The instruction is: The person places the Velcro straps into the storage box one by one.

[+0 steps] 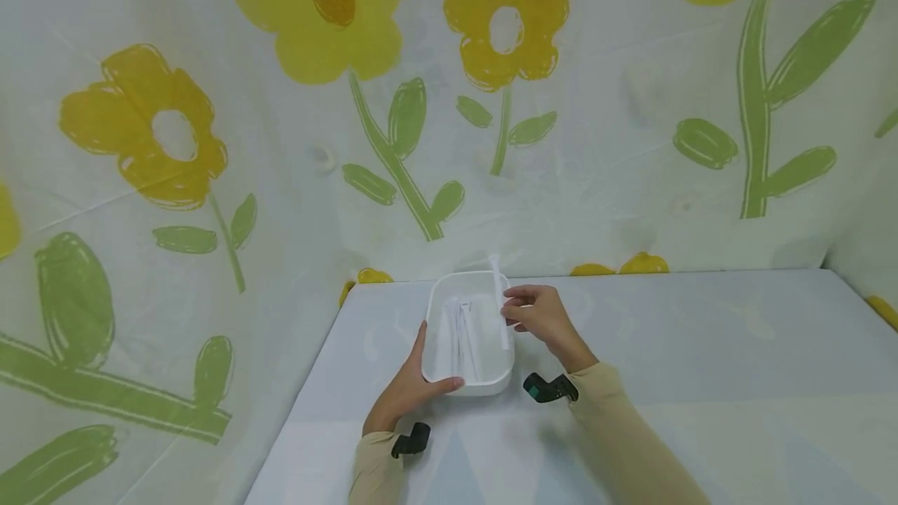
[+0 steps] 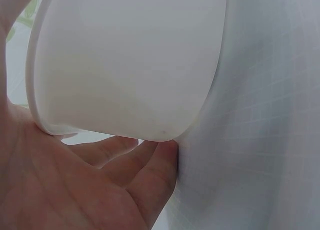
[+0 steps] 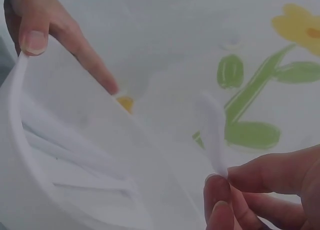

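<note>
A white plastic box (image 1: 486, 389) with rounded corners stands on the table, its open top facing up. My left hand (image 1: 410, 388) holds its near left corner, the thumb over the front rim and the other fingers along the outer left wall (image 2: 130, 65). My right hand (image 1: 546, 319) pinches a slim white strip (image 3: 215, 130) with a rounded end between thumb and fingers. It is upright at the box's right side; its exact kind is unclear. Inside the box lie several thin white sticks or strips (image 1: 461, 333), lengthwise.
The pale table (image 1: 701, 349) extends to the right of the box and in front of it. A white cloth with yellow flowers (image 1: 505, 30) hangs close behind the table and along the left. Each wrist carries a small black camera (image 1: 550, 388).
</note>
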{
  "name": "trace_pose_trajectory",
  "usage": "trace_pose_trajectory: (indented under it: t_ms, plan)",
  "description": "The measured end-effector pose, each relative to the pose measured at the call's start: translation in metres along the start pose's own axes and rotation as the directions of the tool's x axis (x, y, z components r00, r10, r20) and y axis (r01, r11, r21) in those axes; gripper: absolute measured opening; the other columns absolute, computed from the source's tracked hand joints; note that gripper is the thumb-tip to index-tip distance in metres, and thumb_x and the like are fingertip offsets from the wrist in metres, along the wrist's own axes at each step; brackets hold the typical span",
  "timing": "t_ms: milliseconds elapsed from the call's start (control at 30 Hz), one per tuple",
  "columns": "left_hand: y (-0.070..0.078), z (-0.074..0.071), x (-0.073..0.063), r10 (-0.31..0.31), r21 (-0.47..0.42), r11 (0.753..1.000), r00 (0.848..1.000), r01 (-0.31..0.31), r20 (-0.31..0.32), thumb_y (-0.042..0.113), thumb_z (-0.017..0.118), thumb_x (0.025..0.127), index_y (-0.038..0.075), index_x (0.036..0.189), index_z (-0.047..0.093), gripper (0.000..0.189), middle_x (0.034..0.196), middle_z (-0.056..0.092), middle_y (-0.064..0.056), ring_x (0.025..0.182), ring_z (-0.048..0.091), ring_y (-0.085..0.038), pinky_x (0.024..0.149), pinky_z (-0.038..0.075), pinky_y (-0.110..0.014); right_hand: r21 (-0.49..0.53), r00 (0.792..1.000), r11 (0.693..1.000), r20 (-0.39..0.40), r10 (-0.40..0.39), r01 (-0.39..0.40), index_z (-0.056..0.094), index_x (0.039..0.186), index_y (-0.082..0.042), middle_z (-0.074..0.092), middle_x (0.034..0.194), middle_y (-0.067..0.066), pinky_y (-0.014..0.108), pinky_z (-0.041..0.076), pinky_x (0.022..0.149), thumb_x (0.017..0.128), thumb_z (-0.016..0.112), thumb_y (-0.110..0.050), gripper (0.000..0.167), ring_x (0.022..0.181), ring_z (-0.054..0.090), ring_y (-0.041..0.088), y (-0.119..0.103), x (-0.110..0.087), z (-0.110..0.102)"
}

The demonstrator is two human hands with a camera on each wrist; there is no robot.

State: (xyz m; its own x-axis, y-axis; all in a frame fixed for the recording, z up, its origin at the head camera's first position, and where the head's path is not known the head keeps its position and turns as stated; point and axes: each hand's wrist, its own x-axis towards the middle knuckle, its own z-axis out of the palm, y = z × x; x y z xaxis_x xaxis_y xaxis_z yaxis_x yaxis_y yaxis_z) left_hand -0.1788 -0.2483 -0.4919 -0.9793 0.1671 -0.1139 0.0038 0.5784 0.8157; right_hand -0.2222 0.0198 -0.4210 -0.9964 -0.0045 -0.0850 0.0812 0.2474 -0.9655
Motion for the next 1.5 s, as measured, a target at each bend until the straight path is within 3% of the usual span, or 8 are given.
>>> trace_pose_trajectory:
  t_ms: [367, 1167, 1500]
  plan:
    - [-0.001, 0.000, -0.001, -0.022, 0.000, 1.000, 1.000, 0.022, 0.003, 0.053, 0.087, 0.077, 0.031, 0.167, -0.003, 0.129, 0.176, 0.014, -0.006, 0.153, 0.033, -0.035, 0.119, 0.033, -0.067, -0.017, 1.000, 1.000, 0.016, 0.013, -0.012, 0.070, 0.124, -0.001, 0.074, 0.104, 0.016, 0.036, 0.064, 0.077, 0.092, 0.075, -0.010, 0.033, 0.080, 0.076, 0.019, -0.002, 0.007, 0.014]
    - [-0.001, 0.000, 0.000, -0.035, -0.001, 0.999, 0.999, 0.035, -0.009, 0.054, 0.088, 0.077, 0.031, 0.167, -0.004, 0.131, 0.175, 0.016, -0.010, 0.149, 0.038, -0.036, 0.118, 0.034, -0.067, -0.099, 0.997, 0.995, 0.073, 0.022, -0.014, 0.070, 0.120, 0.003, 0.075, 0.093, 0.013, 0.028, 0.059, 0.061, 0.091, 0.072, -0.006, 0.030, 0.071, 0.072, 0.016, 0.003, 0.010, 0.031]
    - [-0.001, 0.000, 0.000, 0.001, -0.009, 1.000, 1.000, -0.001, -0.001, 0.051, 0.088, 0.077, 0.026, 0.168, -0.004, 0.131, 0.175, 0.015, -0.009, 0.149, 0.038, -0.036, 0.118, 0.034, -0.067, -0.140, 0.997, 0.990, 0.070, -0.008, 0.017, 0.071, 0.117, 0.004, 0.075, 0.090, 0.012, 0.027, 0.057, 0.059, 0.089, 0.071, -0.005, 0.029, 0.069, 0.072, 0.015, 0.006, 0.010, 0.032]
